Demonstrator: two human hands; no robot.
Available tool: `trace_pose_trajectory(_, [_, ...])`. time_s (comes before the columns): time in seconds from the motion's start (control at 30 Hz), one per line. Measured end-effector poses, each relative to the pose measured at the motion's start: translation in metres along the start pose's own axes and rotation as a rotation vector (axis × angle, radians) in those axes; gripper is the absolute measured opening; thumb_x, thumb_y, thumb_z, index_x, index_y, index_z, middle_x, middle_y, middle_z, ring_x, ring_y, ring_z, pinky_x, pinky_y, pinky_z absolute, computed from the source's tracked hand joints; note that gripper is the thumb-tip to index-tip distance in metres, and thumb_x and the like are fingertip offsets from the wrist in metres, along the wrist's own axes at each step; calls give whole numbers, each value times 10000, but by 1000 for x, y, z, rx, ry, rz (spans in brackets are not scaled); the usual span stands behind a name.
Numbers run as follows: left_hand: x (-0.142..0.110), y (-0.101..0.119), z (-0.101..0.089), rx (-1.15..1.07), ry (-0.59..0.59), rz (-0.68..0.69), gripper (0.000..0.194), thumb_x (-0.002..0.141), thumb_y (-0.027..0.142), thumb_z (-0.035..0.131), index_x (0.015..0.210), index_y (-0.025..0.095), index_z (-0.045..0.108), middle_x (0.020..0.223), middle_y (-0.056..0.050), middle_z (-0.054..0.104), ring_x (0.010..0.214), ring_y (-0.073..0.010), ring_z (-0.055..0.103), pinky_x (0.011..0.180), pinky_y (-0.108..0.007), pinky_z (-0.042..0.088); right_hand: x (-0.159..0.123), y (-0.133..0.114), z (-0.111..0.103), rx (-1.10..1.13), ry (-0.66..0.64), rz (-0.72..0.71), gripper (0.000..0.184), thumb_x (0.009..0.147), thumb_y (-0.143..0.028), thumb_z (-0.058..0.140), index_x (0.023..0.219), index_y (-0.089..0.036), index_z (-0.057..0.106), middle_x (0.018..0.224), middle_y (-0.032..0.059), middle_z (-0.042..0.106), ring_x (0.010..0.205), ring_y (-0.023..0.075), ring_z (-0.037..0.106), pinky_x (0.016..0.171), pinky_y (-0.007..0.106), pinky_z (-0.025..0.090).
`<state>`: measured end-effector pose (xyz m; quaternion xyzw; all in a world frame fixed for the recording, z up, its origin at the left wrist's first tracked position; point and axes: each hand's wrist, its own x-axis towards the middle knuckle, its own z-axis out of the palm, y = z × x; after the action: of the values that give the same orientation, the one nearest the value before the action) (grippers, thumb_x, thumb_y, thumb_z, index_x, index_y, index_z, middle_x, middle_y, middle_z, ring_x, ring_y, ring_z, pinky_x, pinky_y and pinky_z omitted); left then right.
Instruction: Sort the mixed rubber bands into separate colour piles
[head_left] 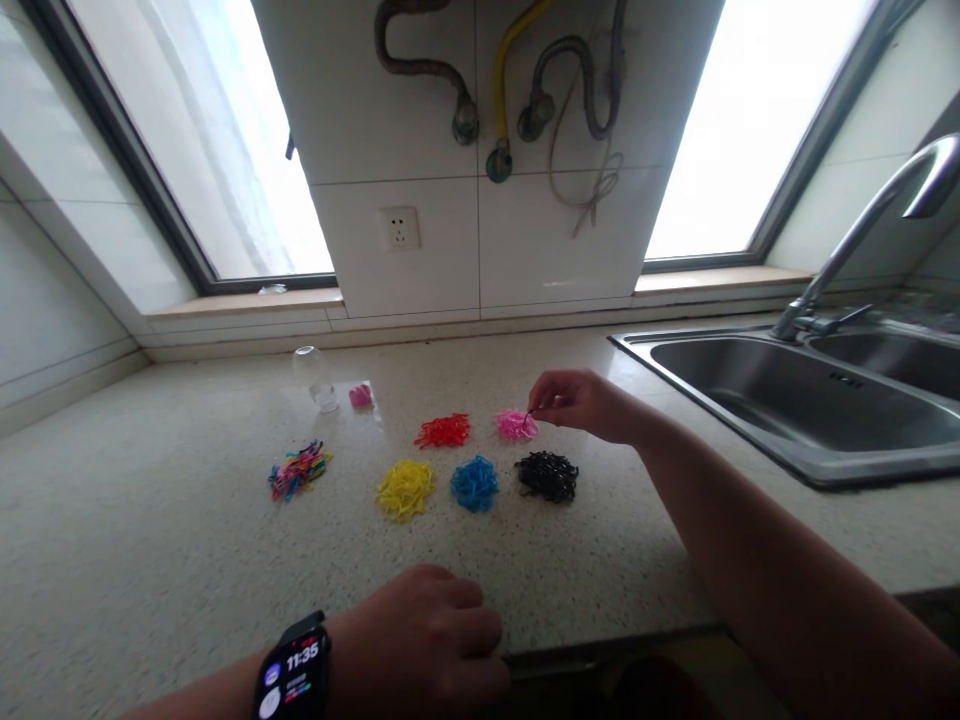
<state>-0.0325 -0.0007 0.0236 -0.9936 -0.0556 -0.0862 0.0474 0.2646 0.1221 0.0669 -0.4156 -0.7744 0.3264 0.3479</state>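
Note:
My right hand (574, 402) pinches a thin black rubber band (529, 412) between thumb and fingertips, just over the right side of the pink rubber-band pile (516, 425). Below it lies the black pile (548, 476). My left hand (427, 640), with a watch (294, 668) on its wrist, is curled closed at the counter's front edge, and nothing shows in it. Between the hands and to the left are the blue pile (475, 484), yellow pile (406, 490) and red pile (442, 431). A mixed-colour heap of bands (298, 470) sits farther left.
Behind the mixed heap, a clear glass jar (315, 380) stands beside a small pink object (360, 396). A steel sink (750, 400) with a faucet (862, 220) is set into the speckled counter (187, 540) at right. Pipes and a socket (401, 229) are on the tiled wall.

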Motion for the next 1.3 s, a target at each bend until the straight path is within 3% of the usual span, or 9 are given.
trace_pose_trajectory(0.5, [-1, 0, 0, -63, -22, -14, 188, 934, 318, 616, 829, 213, 502, 736, 25, 565, 647, -150, 481, 519, -314, 300, -1, 5, -2, 102, -157, 5, 225, 755, -352, 783, 872, -179, 698, 761, 9, 690, 683, 111, 609, 610, 243, 466])
trace_pose_trajectory(0.7, [-2, 0, 1, -71, -8, -20, 195, 921, 308, 625, 811, 214, 494, 735, 30, 563, 643, -151, 472, 518, -329, 286, -5, 0, -12, -23, -231, 65, 232, 761, -372, 764, 871, -174, 717, 762, 13, 694, 687, 117, 604, 620, 249, 448])
trace_pose_trajectory(0.9, [-2, 0, 2, -79, -2, -24, 181, 916, 287, 624, 814, 212, 494, 736, 29, 559, 637, -149, 457, 521, -326, 277, -6, 9, -19, -247, -325, 218, 233, 748, -346, 745, 885, -157, 744, 756, 33, 715, 683, 135, 606, 620, 258, 430])
trace_pose_trajectory(1.3, [-2, -1, 2, -89, 2, -22, 151, 908, 252, 627, 830, 212, 504, 737, 29, 553, 638, -150, 440, 528, -331, 276, -7, 16, -24, -233, -502, 320, 280, 748, -342, 730, 950, -157, 783, 876, 72, 766, 800, 184, 672, 748, 292, 488])
